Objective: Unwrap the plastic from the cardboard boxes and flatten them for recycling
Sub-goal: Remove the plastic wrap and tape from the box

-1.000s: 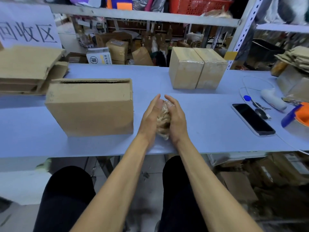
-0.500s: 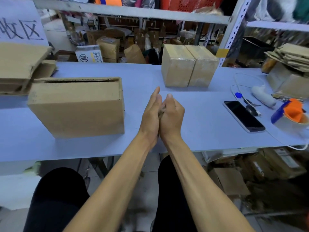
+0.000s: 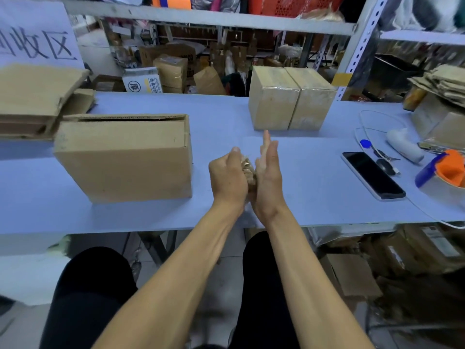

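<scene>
A crumpled wad of clear plastic wrap (image 3: 247,170) sits between my two hands above the front of the blue table (image 3: 314,180). My left hand (image 3: 227,176) curls its fingers round the wad. My right hand (image 3: 268,172) presses its flat palm against the wad, fingers straight and pointing away. An unwrapped cardboard box (image 3: 123,157) stands to the left of my hands with its top flaps unsealed. Two boxes wrapped together in shiny plastic (image 3: 289,99) stand at the back of the table.
Flattened cardboard (image 3: 32,96) is stacked at the far left under a paper sign. A phone (image 3: 372,175), keys, a white roll (image 3: 402,147), a cable and an orange tape dispenser (image 3: 448,170) lie at the right. Shelving posts and more boxes stand behind the table.
Both hands kept pressing the plastic into a smaller wad. My left fingers have curled round it, and my right hand has straightened out flat against it.
</scene>
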